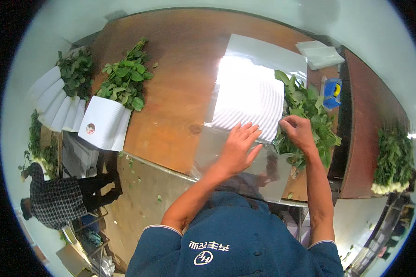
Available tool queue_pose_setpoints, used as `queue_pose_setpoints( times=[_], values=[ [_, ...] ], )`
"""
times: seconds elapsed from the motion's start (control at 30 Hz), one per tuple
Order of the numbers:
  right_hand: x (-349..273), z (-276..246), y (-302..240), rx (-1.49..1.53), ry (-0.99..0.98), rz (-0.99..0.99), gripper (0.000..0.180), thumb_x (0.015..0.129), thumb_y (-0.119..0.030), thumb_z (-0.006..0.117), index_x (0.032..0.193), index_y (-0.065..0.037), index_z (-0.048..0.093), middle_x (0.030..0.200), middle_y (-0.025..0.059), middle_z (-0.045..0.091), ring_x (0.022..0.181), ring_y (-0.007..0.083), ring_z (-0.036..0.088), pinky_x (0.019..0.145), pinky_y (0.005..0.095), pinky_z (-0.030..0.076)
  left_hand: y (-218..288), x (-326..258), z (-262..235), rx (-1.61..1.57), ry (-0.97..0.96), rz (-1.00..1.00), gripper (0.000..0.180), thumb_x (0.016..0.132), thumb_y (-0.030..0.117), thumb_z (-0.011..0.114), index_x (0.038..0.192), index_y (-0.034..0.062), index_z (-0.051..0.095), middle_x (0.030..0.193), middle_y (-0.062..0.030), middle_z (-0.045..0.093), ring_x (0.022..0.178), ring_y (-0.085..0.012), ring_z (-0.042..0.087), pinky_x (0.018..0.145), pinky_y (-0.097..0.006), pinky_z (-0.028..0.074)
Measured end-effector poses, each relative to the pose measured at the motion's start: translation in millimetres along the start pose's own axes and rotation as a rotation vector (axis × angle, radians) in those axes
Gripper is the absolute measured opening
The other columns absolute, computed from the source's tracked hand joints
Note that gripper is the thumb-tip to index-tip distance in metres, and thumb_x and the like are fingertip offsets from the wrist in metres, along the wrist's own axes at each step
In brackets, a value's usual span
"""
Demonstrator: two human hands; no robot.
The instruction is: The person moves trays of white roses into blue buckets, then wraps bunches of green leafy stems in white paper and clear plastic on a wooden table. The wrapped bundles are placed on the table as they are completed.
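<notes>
A white corrugated sheet (249,99) lies on a clear plastic film (217,145) spread over the wooden table, with bright glare on it. My left hand (240,147) rests on the sheet's near edge, palm down with its fingers stretched out. Green leafy stems (312,108) stick out from the sheet's right side; whatever lies under the sheet is hidden. At the sheet's right edge, beside the leaves, my right hand (299,131) has thumb and fingertips pinched together. What sits in that pinch is too small to make out.
On the table's left stands a white-wrapped bundle (101,123) with leafy stems (127,78); several more wrapped bundles (55,104) fan out beyond it. A blue tape dispenser (330,93) and white sheets (320,54) lie right. White flowers (389,188) hang far right. Someone in a checked shirt (58,198) bends at lower left.
</notes>
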State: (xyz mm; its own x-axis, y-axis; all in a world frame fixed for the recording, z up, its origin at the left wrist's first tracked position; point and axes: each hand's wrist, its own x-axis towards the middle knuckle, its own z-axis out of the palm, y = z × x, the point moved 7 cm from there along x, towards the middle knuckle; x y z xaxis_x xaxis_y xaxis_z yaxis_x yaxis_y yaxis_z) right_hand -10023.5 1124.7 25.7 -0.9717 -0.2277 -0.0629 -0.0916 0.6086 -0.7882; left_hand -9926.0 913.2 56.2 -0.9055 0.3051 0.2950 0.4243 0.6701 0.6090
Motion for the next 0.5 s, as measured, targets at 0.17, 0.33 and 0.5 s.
queue_pose_setpoints(
  times=[0.17, 0.33, 0.5],
  values=[
    [9.9, 3.0, 20.9, 0.087, -0.022, 0.025, 0.017, 0.091, -0.014, 0.075, 0.095, 0.003, 0.076, 0.077, 0.0136, 0.075, 0.065, 0.0152, 0.067, 0.063, 0.031, 0.052, -9.0, 0.1, 41.7, 0.204, -0.043, -0.056, 0.06, 0.086, 0.016, 0.075, 0.141, 0.0007, 0.055, 0.15, -0.0188, 0.052, 0.142, -0.0343, 0.045, 0.122, -0.053, 0.029],
    [12.0, -6.7, 35.2, 0.071, -0.09, -0.033, 0.02, 0.091, -0.022, 0.077, 0.089, -0.002, 0.077, 0.074, 0.0119, 0.073, 0.064, 0.0175, 0.066, 0.062, 0.0339, 0.052, -21.2, 3.9, 49.8, 0.357, -0.121, -0.031, 0.064, 0.086, 0.019, 0.074, 0.142, -0.0016, 0.054, 0.154, -0.0187, 0.049, 0.147, -0.0337, 0.041, 0.123, -0.054, 0.027],
    [8.3, -57.6, 67.5, 0.086, -0.176, -0.091, 0.018, 0.091, -0.019, 0.079, 0.093, -0.001, 0.076, 0.078, 0.0087, 0.074, 0.07, 0.0152, 0.067, 0.065, 0.032, 0.053, -20.9, 25.1, 45.6, 0.315, -0.16, 0.084, 0.064, 0.082, 0.017, 0.077, 0.139, -0.0023, 0.056, 0.154, -0.0199, 0.049, 0.147, -0.0363, 0.042, 0.123, -0.057, 0.026]
  ],
)
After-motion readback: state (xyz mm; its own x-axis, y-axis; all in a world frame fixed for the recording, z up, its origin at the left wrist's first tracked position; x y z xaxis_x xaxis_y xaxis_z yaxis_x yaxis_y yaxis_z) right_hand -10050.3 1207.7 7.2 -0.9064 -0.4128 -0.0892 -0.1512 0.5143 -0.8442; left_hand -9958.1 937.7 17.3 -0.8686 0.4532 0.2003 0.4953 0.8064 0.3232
